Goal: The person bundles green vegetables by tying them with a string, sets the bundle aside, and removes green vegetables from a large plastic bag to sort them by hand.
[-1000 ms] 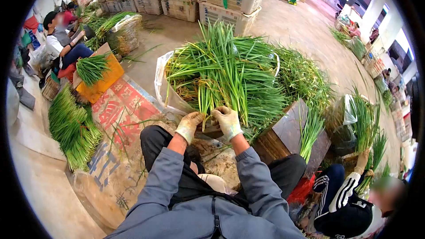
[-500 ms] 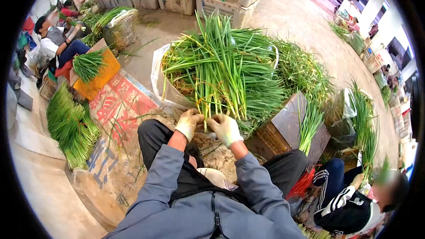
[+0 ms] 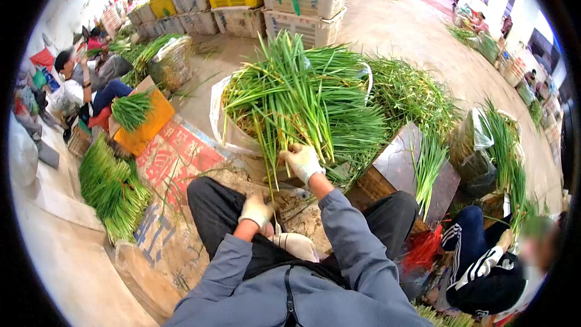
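A large heap of long green stalks with pale ends, which look like garlic chives (image 3: 302,94), rises in front of me in a white-lined container (image 3: 219,115). My right hand (image 3: 302,162), in a pale work glove, is closed on stalk ends at the heap's near edge. Lower, by my lap, my gloved left hand (image 3: 257,211) has its fingers closed, slightly blurred. A thin yellowish stalk (image 3: 270,184) runs from the heap down beside that hand, seemingly in its fingers. Below lies a pale rounded object (image 3: 295,246) with dark stripes, between my legs.
A sorted bundle (image 3: 427,175) lies on a dark board (image 3: 387,160) at right. Cut bundles (image 3: 112,191) are piled at left near an orange board (image 3: 145,133). Stacked crates (image 3: 302,3) stand behind. One person (image 3: 484,275) sits close at right, another (image 3: 85,79) at far left.
Both hands were together at the stalk ends. My left hand has drawn down toward my lap, with a thin stalk trailing by it. My right hand stays at the heap.
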